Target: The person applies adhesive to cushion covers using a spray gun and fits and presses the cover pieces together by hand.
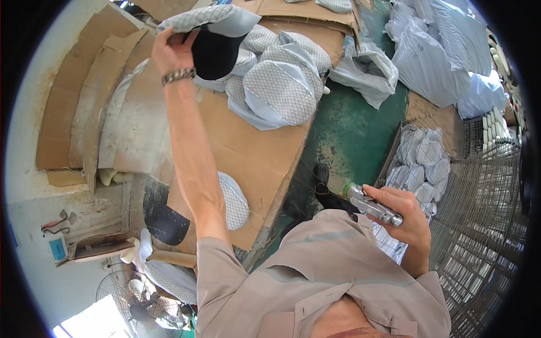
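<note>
At the far end of the cardboard-covered table (242,149), my left hand (173,55) grips the edge of a rounded padded piece (217,56). That piece has a white cover with a grey grid pattern and a black side facing me. Just right of it lies a pile of similar grid-patterned pieces (279,90). Another such piece (234,201) rests on the table beside my left forearm. On the right, my right hand (407,217) is wrapped around a metal spray gun (375,207) with a green ring at its front, held before my body.
A wire cage (479,208) stands close on my right, near a heap of bagged grid-patterned pieces (425,158). White plastic bags (431,62) fill the far right. Cardboard sheets (73,101) line the left wall, and a fan (138,307) stands at the lower left.
</note>
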The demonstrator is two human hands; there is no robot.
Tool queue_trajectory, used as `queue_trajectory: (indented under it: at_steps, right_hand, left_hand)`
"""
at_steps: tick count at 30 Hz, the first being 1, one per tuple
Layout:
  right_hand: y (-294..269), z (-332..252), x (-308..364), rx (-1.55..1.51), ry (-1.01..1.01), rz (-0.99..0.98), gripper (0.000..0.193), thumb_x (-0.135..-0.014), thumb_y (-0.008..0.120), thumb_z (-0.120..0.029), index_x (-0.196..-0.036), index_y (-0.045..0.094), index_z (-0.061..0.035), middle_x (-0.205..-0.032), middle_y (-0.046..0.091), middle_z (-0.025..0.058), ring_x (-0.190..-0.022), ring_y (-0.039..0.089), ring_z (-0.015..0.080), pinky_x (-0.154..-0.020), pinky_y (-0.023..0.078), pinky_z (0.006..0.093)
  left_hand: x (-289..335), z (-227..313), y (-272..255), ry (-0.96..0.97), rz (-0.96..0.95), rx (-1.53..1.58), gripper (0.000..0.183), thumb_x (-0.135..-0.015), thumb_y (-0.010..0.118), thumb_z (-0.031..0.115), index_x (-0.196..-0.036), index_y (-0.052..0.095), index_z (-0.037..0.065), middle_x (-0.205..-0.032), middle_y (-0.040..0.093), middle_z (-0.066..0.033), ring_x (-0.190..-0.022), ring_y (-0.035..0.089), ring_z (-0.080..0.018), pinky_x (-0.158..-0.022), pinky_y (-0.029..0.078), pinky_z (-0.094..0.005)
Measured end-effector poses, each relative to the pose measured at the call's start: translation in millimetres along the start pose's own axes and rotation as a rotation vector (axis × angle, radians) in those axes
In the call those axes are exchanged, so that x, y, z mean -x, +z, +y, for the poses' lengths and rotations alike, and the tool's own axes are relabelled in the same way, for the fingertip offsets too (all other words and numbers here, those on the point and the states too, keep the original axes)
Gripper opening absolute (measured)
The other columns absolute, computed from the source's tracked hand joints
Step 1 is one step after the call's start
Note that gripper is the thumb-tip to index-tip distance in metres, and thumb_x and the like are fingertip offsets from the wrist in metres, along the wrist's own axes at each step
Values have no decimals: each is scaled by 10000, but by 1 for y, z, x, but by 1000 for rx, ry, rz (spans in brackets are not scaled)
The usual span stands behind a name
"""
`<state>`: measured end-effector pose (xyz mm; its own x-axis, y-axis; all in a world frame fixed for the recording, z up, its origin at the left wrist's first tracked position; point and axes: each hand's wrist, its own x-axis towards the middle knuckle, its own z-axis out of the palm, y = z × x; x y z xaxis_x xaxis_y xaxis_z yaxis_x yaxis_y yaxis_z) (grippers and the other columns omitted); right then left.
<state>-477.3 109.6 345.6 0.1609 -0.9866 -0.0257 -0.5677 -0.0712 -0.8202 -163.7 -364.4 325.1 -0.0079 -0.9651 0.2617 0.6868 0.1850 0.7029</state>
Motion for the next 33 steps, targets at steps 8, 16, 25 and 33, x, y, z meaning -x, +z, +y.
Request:
queue_trajectory:
  at_steps: [8,16,25,33]
  right_hand:
    - [-14,23,-1,12,63,72,635,-684,781,24,-1300,628,-1,-892,680,153,-739,657,319,-648,504,372]
    - [-21,44,-16,27,140,60,599,-716,805,31,-1289,630,5,-921,698,159,-756,671,312,-652,499,364]
    - [-1,36,-53,5,101,-18,579,-703,758,70,-1267,640,13,-940,683,171,-818,663,337,-723,511,347]
    - [39,22,-53,20,60,-158,586,-709,749,60,-1281,628,18,-953,673,185,-819,662,342,-736,513,338]
  left_hand:
    - [-63,-88,55,35,-66,17,169,-858,593,63,-1019,600,11,-1005,663,-124,-1017,648,-304,-919,539,-663]
    - [51,-233,10,-143,179,-567,211,-968,669,230,-936,631,24,-829,630,-37,-649,591,-123,-600,532,-283]
    - [296,-163,-136,34,367,-1578,613,-841,772,293,-1308,553,-37,-1315,589,-243,-1266,518,-405,-1091,387,-483]
    - [483,5,-287,-812,1340,-1664,1068,-698,861,519,-1435,388,-93,-1439,468,-291,-1319,465,-438,-1074,420,-512]
